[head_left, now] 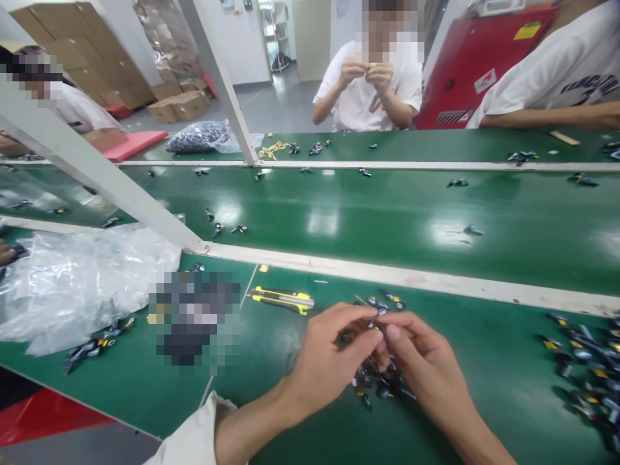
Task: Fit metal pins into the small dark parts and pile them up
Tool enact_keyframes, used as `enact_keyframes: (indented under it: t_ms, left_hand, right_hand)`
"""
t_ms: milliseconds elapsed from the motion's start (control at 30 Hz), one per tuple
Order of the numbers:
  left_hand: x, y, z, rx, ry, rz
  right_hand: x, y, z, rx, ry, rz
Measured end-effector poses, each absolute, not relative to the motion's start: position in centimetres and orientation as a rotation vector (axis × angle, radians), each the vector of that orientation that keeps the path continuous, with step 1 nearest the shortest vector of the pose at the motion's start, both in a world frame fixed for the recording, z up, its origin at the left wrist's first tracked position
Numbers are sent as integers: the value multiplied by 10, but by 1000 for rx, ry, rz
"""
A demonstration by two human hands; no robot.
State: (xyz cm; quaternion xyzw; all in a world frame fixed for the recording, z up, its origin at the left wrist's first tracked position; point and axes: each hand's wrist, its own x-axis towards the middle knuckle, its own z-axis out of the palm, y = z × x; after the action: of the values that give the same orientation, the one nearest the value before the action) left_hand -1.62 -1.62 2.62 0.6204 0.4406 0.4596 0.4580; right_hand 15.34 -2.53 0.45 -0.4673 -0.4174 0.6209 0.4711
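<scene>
My left hand (329, 358) and my right hand (421, 365) meet above the green table (484, 361), fingertips pinched together on one small dark part (375, 325). Directly under my hands lies a small heap of the same dark parts (380, 384), some with yellow bits. A few more of them lie just beyond my fingers (387, 300). Both hands have their fingers closed round the small piece.
A yellow and black utility knife (283, 299) lies left of my hands. A crumpled clear plastic bag (82, 281) covers the table's left. More dark parts pile up at the right edge (588, 368). Beyond the conveyor belt (387, 213), a person in white (371, 84) works with raised hands.
</scene>
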Motion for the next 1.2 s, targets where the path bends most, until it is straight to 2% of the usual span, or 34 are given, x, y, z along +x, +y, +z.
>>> enact_keyframes:
  t_ms: [133,333,467,567,700,867,1200]
  left_hand:
    - [-16,-17,17,1593,1097,1193]
    - [-11,-20,12,1717,1024,1528]
    - [-8,-23,15,1772,1019,1605]
    - [-9,-25,17,1841,1007,1564]
    - [-12,-24,19,1948,948,1473]
    - [-14,-19,24,1777,1038,1338]
    - [-13,-19,28,1555,1068,1136]
  right_hand:
    - [154,-26,2,-1113,-966,1598]
    - [147,-31,1,-962,-814,1806]
    - [146,-34,2,-1037,-907,1651]
    - [147,-35,5,-1109,-973,1496]
    - [149,-32,3,-1100,-930,1501]
    - [152,-28,0,-1034,-895,1630]
    - [150,-26,15,-1161,-1024,1451]
